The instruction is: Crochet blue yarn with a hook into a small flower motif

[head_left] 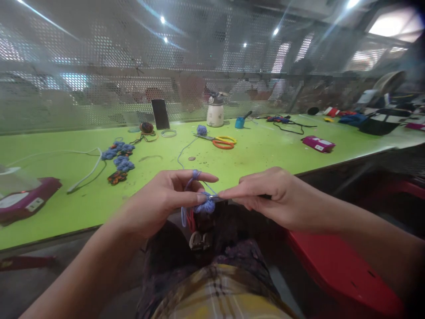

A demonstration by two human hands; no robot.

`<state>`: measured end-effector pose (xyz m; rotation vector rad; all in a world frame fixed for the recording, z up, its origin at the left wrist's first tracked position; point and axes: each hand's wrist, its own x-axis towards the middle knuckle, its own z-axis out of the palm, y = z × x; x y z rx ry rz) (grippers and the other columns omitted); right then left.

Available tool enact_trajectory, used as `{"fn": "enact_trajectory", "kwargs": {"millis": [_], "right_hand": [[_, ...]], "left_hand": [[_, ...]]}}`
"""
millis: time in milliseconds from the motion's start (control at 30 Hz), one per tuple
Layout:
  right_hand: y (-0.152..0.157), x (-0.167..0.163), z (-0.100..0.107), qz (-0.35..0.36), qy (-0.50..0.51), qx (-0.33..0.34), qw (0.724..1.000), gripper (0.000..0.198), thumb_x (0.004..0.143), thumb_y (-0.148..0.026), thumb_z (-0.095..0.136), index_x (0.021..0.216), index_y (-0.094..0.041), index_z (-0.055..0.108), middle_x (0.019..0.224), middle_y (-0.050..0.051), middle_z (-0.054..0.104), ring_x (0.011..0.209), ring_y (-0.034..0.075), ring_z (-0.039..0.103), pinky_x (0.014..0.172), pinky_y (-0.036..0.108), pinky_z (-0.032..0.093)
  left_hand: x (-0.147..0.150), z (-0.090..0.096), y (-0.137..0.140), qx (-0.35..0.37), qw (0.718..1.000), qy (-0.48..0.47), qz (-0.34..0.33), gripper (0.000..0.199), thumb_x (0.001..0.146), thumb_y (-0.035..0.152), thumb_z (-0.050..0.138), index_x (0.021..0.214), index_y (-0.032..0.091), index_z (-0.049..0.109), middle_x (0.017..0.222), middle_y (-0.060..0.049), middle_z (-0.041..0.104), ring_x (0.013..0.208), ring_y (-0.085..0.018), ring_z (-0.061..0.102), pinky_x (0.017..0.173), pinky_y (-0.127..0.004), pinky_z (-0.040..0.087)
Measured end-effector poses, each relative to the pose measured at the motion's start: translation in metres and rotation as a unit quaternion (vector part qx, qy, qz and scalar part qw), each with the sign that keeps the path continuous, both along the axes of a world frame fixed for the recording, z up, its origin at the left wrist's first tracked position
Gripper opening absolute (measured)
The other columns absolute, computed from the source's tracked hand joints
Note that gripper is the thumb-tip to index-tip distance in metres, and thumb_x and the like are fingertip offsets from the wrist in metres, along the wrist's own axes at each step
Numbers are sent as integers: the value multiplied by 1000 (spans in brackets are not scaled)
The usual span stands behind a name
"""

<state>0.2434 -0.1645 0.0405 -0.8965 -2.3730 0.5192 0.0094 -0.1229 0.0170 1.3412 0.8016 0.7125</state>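
Between the thumb and fingers of my left hand is a small blue crochet piece, held just off the table's front edge. Blue yarn loops round my left index finger, which points to the right. From there the strand runs back over the table to a small blue yarn ball. My right hand grips a crochet hook, its metal tip at the top of the crochet piece. Most of the hook's handle is hidden by my right fingers.
On the green table lie orange-and-yellow scissors, finished-looking blue crochet pieces and a white cable. Farther back stand a phone, a white bottle and a blue jar. A red stool is at lower right.
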Motion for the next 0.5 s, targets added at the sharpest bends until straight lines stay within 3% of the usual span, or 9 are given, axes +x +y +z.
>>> {"fn": "enact_trajectory", "kwargs": {"millis": [267,500], "right_hand": [[-1,2,11,21,-94,15,995,38,93,-4,50,119,-21,72,82,3,74,69,10,63,61,19,40],[-6,-3,15,-18,-184,87,979,46,85,2,48,113,-24,74,70,1,64,57,10,51,55,22,32]], "left_hand": [[0,-1,-2,10,1000,6,-16,29,74,20,78,103,25,76,75,1,71,70,-11,62,67,-22,47],[5,1,-9,24,999,48,5,33,74,26,78,106,23,73,74,0,69,68,-14,62,65,-26,49]]}}
